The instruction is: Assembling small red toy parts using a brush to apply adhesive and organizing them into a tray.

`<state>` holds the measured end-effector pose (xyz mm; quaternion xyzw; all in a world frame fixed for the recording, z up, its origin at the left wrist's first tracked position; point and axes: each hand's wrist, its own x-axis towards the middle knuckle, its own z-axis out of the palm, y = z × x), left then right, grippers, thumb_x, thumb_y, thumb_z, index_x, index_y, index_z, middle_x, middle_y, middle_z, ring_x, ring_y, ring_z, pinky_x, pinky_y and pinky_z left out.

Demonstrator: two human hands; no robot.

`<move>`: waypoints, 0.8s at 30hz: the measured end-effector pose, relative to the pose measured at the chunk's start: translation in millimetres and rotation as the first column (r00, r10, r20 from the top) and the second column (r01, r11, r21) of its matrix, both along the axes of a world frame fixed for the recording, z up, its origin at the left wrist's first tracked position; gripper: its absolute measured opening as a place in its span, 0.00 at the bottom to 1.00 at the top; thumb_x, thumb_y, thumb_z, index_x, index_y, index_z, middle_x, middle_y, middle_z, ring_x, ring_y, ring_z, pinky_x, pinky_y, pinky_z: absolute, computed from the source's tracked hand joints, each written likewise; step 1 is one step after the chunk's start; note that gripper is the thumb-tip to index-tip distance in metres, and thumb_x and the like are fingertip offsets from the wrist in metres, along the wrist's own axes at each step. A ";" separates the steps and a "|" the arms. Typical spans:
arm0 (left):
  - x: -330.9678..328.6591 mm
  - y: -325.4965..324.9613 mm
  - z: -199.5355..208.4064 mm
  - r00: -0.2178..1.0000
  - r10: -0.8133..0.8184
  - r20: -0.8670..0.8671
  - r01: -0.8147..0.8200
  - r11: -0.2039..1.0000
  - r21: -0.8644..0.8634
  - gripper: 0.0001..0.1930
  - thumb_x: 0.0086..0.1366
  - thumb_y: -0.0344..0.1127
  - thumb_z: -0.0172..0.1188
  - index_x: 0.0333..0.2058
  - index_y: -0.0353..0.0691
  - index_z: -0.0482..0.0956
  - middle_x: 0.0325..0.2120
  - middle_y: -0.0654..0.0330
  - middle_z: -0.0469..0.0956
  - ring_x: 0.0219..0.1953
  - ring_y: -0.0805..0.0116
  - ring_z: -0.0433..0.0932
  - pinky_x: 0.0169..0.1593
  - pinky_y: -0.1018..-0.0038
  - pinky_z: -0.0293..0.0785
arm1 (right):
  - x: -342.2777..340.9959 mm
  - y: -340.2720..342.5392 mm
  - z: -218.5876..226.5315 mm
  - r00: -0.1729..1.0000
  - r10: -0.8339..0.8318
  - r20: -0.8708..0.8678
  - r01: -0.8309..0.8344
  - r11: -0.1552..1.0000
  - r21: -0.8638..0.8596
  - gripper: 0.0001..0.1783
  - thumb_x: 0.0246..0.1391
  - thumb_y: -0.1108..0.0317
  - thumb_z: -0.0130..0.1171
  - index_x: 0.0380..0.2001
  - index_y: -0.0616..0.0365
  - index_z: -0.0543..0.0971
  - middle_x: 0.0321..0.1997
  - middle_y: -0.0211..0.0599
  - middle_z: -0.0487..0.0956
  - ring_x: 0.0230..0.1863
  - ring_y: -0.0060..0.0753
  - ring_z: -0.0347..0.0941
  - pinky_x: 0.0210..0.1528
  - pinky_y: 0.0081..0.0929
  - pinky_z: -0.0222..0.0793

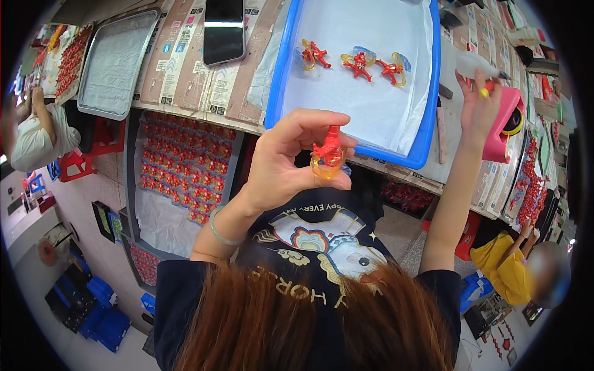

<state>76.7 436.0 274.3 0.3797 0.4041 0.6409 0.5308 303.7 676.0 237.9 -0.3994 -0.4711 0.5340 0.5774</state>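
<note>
Red plastic makes up the small figure [332, 141] pinched in the left hand [279, 151], whose thumb and fingers close around it, with a clear amber loop [327, 168] at its lower end, in front of the near edge of a blue tray [359, 152], left of that edge's middle. The right hand [479, 106] is raised beyond the tray's right edge, its fingers partly curled beside a small red-and-yellow piece [487, 88] and a whitish translucent bottle [473, 63]; whether it grips either cannot be told. White sheeting [346, 108] lines the tray, and on it three more red figures [357, 66] with amber and bluish clear parts lie in a loose row, one toward the left edge, one mid-tray, one nearer the right edge. The tray rests on the desk [185, 77], reaching over its near edge. Left of the tray lies a dark phone [224, 37]; farther left, a lined metal tray [117, 65] meets the desk's near edge. A pink holder [502, 127] stands right of the blue tray. Below the desk's near edge, a grey tray [232, 162] carries rows of red pieces [182, 166].
</note>
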 end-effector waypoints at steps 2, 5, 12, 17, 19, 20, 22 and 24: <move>0.2 0.2 0.4 1.000 0.009 0.007 -0.009 1.000 0.002 0.28 0.38 0.27 0.65 0.40 0.36 0.65 0.28 0.59 0.73 0.32 0.74 0.72 0.39 0.80 0.67 | -7.4 -26.3 20.2 0.998 0.049 0.048 -0.053 0.994 0.094 0.16 0.45 0.79 0.44 0.40 0.60 0.60 0.40 0.39 0.66 0.43 0.31 0.64 0.45 0.35 0.62; -0.2 -0.7 1.1 0.997 0.039 -0.063 -0.035 0.998 0.057 0.26 0.38 0.26 0.65 0.39 0.35 0.66 0.27 0.59 0.73 0.32 0.74 0.73 0.37 0.81 0.68 | -19.5 -60.5 44.5 0.995 0.101 -0.012 -0.100 0.995 0.024 0.14 0.47 0.76 0.41 0.40 0.61 0.60 0.41 0.40 0.65 0.43 0.36 0.64 0.45 0.39 0.62; 0.2 1.4 4.1 0.993 0.060 -0.106 -0.051 0.995 0.084 0.25 0.37 0.24 0.65 0.38 0.33 0.67 0.25 0.60 0.73 0.30 0.75 0.74 0.35 0.82 0.69 | -24.9 -135.4 87.9 0.863 0.504 0.022 -0.485 0.840 -0.244 0.27 0.39 0.62 0.53 0.40 0.64 0.58 0.37 0.48 0.67 0.36 0.37 0.68 0.38 0.27 0.65; 0.3 -1.0 -0.2 0.991 0.091 -0.098 -0.083 0.993 0.084 0.24 0.37 0.24 0.64 0.37 0.34 0.67 0.25 0.60 0.73 0.29 0.75 0.73 0.34 0.82 0.69 | -39.2 -153.5 84.4 0.885 0.449 0.120 -0.437 0.892 -0.115 0.24 0.35 0.61 0.55 0.33 0.60 0.58 0.34 0.47 0.66 0.27 0.28 0.64 0.26 0.17 0.61; -1.3 0.0 0.2 0.993 0.058 -0.101 -0.051 0.996 0.072 0.25 0.39 0.22 0.63 0.39 0.34 0.66 0.26 0.60 0.73 0.32 0.75 0.73 0.36 0.82 0.69 | -41.3 -156.2 86.5 0.900 0.426 0.095 -0.413 0.901 -0.132 0.25 0.35 0.62 0.56 0.34 0.61 0.58 0.36 0.47 0.66 0.30 0.28 0.64 0.29 0.16 0.62; -2.0 0.9 0.8 0.993 0.057 -0.101 -0.050 0.996 0.073 0.25 0.39 0.22 0.63 0.39 0.34 0.66 0.26 0.60 0.73 0.32 0.75 0.73 0.36 0.82 0.69 | -43.9 -157.8 87.0 0.900 0.426 0.096 -0.412 0.902 -0.130 0.25 0.35 0.62 0.56 0.34 0.61 0.58 0.36 0.47 0.66 0.30 0.28 0.64 0.29 0.16 0.62; -3.6 2.5 1.8 0.995 -0.004 0.096 0.014 0.995 -0.099 0.25 0.41 0.21 0.60 0.40 0.35 0.64 0.29 0.59 0.72 0.35 0.73 0.72 0.39 0.80 0.68 | -48.5 -160.5 87.9 0.923 0.378 0.075 -0.372 0.925 -0.082 0.25 0.34 0.63 0.57 0.34 0.61 0.58 0.37 0.49 0.66 0.34 0.29 0.64 0.33 0.16 0.62; -5.6 2.8 0.5 0.983 -0.047 0.178 0.070 0.990 -0.121 0.25 0.42 0.20 0.59 0.42 0.35 0.63 0.31 0.58 0.72 0.36 0.72 0.71 0.40 0.80 0.67 | -46.9 -159.5 86.3 0.916 0.394 0.071 -0.389 0.918 -0.075 0.26 0.33 0.64 0.58 0.34 0.61 0.58 0.38 0.50 0.66 0.36 0.30 0.64 0.35 0.17 0.62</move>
